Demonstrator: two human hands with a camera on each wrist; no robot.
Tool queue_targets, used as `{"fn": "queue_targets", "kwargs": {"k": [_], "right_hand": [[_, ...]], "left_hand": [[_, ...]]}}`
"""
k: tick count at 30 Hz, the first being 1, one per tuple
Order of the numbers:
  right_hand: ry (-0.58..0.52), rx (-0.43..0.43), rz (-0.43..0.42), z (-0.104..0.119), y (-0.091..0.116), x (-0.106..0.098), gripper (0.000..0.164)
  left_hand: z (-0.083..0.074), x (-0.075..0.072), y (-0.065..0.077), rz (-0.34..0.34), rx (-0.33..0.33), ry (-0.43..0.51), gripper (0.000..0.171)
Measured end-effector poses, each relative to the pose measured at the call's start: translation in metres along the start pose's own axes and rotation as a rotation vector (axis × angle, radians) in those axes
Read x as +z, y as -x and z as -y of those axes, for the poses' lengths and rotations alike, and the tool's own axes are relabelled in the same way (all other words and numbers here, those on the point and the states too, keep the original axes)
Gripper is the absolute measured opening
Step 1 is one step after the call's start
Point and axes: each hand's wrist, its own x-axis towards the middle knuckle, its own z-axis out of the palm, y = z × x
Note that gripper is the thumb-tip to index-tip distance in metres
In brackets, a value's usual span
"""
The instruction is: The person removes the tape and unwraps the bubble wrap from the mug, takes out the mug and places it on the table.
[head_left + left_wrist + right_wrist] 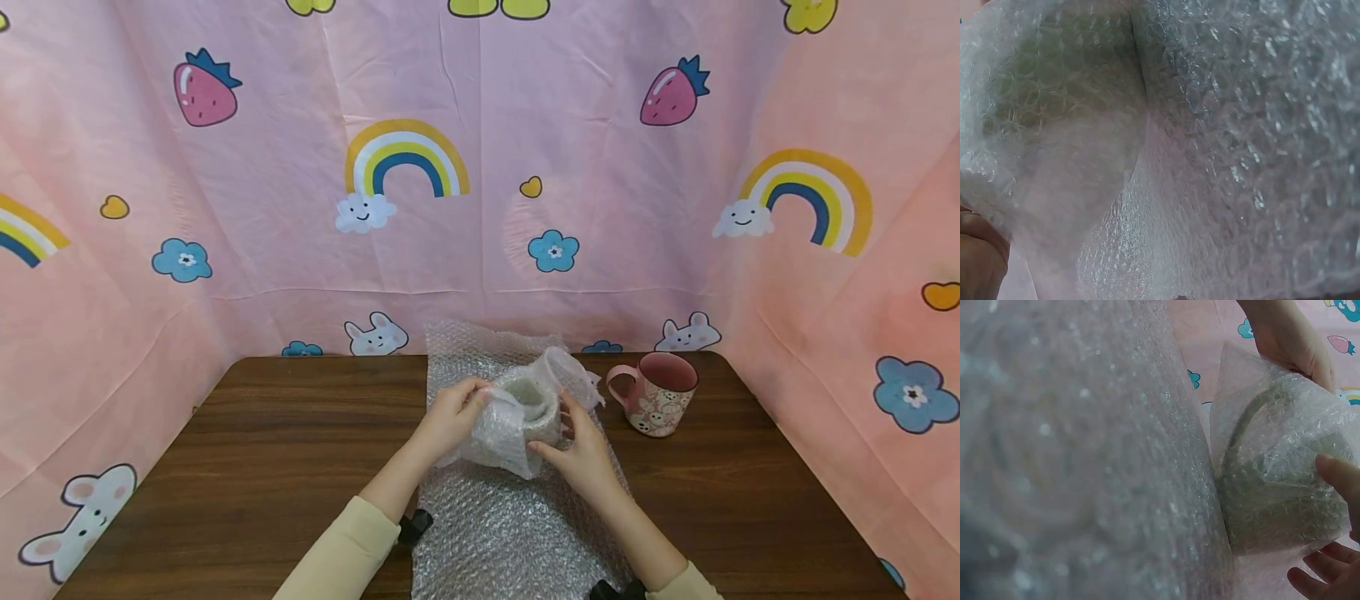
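Observation:
A pale green cup (1279, 512) is wrapped in bubble wrap (498, 437), its round opening facing up toward the head view. My left hand (450, 417) holds the wrap at the left of the rim, thumb and fingertips on a fold. On the other side my right hand (583, 450) grips the wrapped cup, thumb in front and fingers round its right side. One loose flap of wrap (566, 375) stands out behind the rim. Beneath the bundle lies a long bubble wrap sheet (517, 542), which also fills most of the left wrist view.
A pink mug (662, 398) with pale printed figures stands right of the sheet, handle toward the bundle. The dark wooden table (315, 450) extends on both sides. A pink patterned cloth (495, 250) hangs behind it, and the sheet's far end reaches up against it.

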Motion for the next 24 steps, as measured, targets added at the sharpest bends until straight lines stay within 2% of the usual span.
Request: {"fn": "queue_targets", "kwargs": {"k": [9, 15, 20, 24], "right_hand": [[-0.001, 0.002, 0.004, -0.0009, 0.0007, -0.0002, 0.092], [-0.005, -0.008, 0.000, -0.0022, 0.0010, 0.0002, 0.090], [-0.015, -0.006, 0.003, -0.0022, 0.0012, 0.0002, 0.090], [-0.023, -0.010, 0.000, -0.0024, 0.0009, 0.0003, 0.090]], "left_hand": [[0.0002, -0.0013, -0.0027, -0.028, -0.002, 0.048, 0.022], [0.0033, -0.0021, -0.0054, -0.072, -0.078, 0.086, 0.021], [0.0050, -0.0032, -0.0069, -0.082, -0.134, 0.122, 0.021], [0.0082, -0.0044, -0.0082, -0.096, -0.186, 0.198, 0.023]]}}
